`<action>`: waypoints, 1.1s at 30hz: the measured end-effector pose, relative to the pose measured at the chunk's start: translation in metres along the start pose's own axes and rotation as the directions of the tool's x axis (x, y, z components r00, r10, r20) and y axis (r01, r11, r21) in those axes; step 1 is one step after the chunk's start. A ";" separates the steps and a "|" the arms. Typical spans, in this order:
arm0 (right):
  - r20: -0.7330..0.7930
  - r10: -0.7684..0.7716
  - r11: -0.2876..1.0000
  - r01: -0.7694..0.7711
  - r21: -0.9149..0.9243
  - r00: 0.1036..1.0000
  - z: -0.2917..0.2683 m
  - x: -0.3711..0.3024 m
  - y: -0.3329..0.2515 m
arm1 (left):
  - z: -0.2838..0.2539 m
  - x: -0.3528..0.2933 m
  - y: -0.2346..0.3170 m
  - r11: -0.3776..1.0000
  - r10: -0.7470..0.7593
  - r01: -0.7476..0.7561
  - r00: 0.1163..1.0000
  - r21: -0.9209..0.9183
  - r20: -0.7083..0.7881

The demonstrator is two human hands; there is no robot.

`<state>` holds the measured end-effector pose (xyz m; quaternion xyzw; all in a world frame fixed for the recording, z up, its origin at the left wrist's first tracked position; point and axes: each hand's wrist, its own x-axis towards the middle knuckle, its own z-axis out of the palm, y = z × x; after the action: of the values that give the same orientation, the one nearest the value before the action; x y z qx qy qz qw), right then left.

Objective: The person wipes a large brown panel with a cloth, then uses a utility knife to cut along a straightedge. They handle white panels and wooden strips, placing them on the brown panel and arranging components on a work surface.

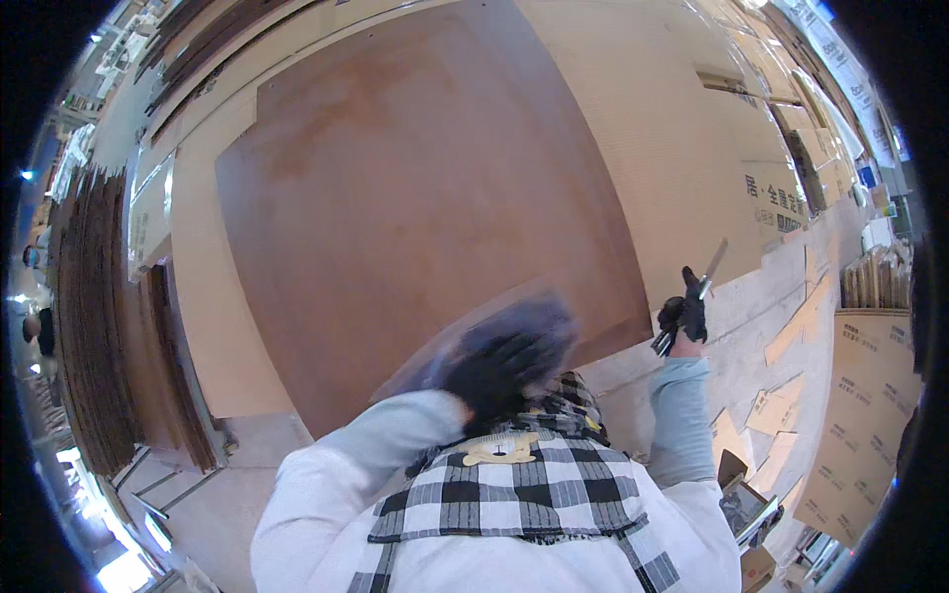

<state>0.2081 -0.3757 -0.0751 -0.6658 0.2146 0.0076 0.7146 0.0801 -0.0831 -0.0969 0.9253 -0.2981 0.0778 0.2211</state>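
Note:
A large reddish-brown flat panel (425, 188) with hazy patches on its surface lies in front of me on cardboard. My left hand (489, 381), in a black glove, is low over the panel's near edge, close to my body. It grips a dark bluish-grey cloth (544, 321), smeared by motion, so its exact shape and the fingers are unclear. Off the panel's near right corner, my right hand (689, 318) is also black-gloved. Its fingers close round a slim silver knife (714, 265), which points up and away.
Flattened cardboard (643, 128) spreads under and beyond the panel. At the left stands a stack of dark brown boards (94, 316). Cardboard scraps (776, 405) litter the floor on the right, near a tall printed cardboard sheet (860, 415). A plaid apron (514, 484) covers my front.

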 end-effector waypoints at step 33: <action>0.294 -0.192 0.581 0.349 -0.735 0.936 -0.016 0.074 0.071 | -0.071 -0.290 0.006 0.703 -0.708 0.681 0.699 -0.204 -0.104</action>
<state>0.2493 -0.4031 -0.1666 -0.9292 0.0193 0.0510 0.3654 -0.1592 0.0949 -0.1117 0.9392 0.0894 0.0464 0.3282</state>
